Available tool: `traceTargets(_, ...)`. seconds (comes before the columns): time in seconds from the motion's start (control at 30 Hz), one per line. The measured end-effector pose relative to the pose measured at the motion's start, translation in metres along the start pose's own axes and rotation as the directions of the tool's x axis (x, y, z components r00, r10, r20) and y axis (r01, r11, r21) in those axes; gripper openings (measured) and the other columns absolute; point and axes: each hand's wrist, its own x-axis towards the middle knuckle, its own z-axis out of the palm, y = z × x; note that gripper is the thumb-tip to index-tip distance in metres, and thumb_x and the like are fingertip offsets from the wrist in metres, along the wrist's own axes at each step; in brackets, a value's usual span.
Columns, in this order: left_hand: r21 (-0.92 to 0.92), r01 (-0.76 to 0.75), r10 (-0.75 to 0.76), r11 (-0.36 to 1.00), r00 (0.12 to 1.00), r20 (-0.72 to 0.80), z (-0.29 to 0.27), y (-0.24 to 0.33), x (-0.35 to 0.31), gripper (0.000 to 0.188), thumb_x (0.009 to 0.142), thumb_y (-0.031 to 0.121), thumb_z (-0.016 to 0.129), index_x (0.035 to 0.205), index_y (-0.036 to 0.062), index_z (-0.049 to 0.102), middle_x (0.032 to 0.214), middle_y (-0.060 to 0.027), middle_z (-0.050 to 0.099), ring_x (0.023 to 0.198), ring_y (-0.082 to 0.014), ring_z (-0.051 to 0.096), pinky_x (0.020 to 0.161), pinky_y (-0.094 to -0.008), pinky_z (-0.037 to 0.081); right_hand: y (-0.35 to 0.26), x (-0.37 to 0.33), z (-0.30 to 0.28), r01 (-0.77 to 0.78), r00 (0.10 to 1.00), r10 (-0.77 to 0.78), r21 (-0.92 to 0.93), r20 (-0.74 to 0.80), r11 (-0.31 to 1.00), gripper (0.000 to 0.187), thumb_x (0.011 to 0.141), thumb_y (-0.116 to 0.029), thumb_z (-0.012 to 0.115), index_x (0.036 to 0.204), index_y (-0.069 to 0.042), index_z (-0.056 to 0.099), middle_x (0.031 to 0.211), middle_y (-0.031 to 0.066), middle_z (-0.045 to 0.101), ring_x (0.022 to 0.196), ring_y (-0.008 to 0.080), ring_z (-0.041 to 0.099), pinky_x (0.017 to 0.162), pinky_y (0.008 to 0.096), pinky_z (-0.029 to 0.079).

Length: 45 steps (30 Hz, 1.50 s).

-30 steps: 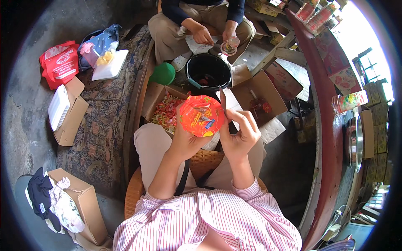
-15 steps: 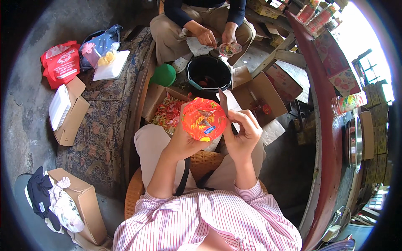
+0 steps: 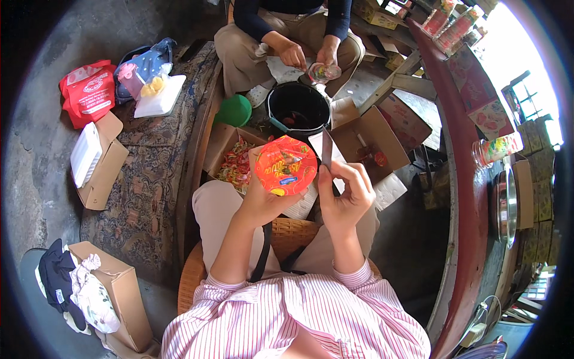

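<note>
My left hand (image 3: 261,200) is wrapped round a cup with a round red printed film lid (image 3: 287,161) turned up toward me; the cup's sides are mostly hidden. Close to its right edge, my right hand (image 3: 347,194) pinches a thin flat knife blade (image 3: 326,148), which points up and away from me. A small gap separates the blade from the lid. Beyond my hands, an open carton (image 3: 230,140) holds red and yellow wrapper scraps (image 3: 236,164). Another person's hands (image 3: 293,55) hold a clear plastic cup (image 3: 326,72) above a black bucket (image 3: 299,106).
A green bowl (image 3: 234,110) lies beside the bucket. To the right stand an open cardboard box (image 3: 376,137) and a red-edged bench (image 3: 466,239) with jars. Left are a patterned mat (image 3: 143,197), a red bag (image 3: 88,94), white foam boxes (image 3: 86,154) and a carton with cloth (image 3: 128,305).
The cup has shifted slightly left, away from the blade, and its lid has turned a little. The blade now stands clear of the lid's edge. The other person's cup has tilted slightly.
</note>
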Motion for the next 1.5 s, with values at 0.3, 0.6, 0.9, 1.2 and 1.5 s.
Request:
traceTargets(0.3,0.022,0.043,-0.043,0.999,0.999,0.012,0.004,-0.004,-0.006,0.054,0.071,0.016,0.069,0.117,0.0025,0.043,0.117,-0.0113,0.039,0.11,-0.0228,0.041,0.094,-0.0343,0.032,-0.01,-0.006,0.004,0.122,0.99,-0.128,-0.099,-0.057,0.988,0.022,0.065,0.006,0.067,0.085,-0.002,0.064,0.067,0.0092,0.058,0.056,0.015,0.056,0.051,0.023,0.045)
traceTargets(0.6,0.027,-0.074,0.073,0.997,0.997,0.041,0.004,0.001,-0.005,0.066,0.074,0.015,0.067,0.122,0.0003,0.025,0.116,-0.0114,0.043,0.105,-0.0207,0.048,0.092,-0.0329,0.034,-0.009,0.001,0.009,0.156,0.986,-0.162,-0.129,-0.038,0.979,0.021,0.065,0.006,0.066,0.084,-0.001,0.063,0.07,0.0095,0.059,0.059,0.0158,0.058,0.054,0.0237,0.046)
traceTargets(0.9,0.078,-0.128,0.122,0.989,0.989,0.081,-0.003,0.007,-0.003,0.069,0.074,0.017,0.067,0.122,0.0009,0.021,0.115,-0.0114,0.045,0.107,-0.0201,0.046,0.093,-0.0328,0.033,-0.007,0.001,0.006,0.084,0.996,-0.084,-0.054,0.008,0.995,0.016,0.066,0.007,0.065,0.08,0.002,0.061,0.07,0.0087,0.058,0.062,0.0132,0.057,0.057,0.0214,0.045)
traceTargets(1.2,0.202,-0.222,0.194,0.954,0.969,0.151,-0.007,0.007,-0.001,0.07,0.072,0.02,0.069,0.124,0.0008,0.026,0.117,-0.0106,0.041,0.11,-0.022,0.043,0.095,-0.0341,0.031,-0.002,0.004,0.002,0.049,0.997,-0.049,0.002,0.053,0.999,0.017,0.065,0.009,0.065,0.081,0.003,0.061,0.072,0.0082,0.057,0.065,0.0123,0.056,0.058,0.0212,0.045)
traceTargets(1.5,-0.072,0.008,0.002,0.997,0.991,0.136,-0.009,0.005,-0.003,0.063,0.07,0.026,0.069,0.12,0.002,0.039,0.117,-0.0115,0.039,0.109,-0.0245,0.042,0.093,-0.0356,0.032,0.003,0.007,-0.004,0.017,0.99,-0.025,0.058,0.141,0.998,0.019,0.064,0.012,0.062,0.081,0.004,0.061,0.071,0.0084,0.056,0.065,0.0121,0.057,0.06,0.0211,0.047)
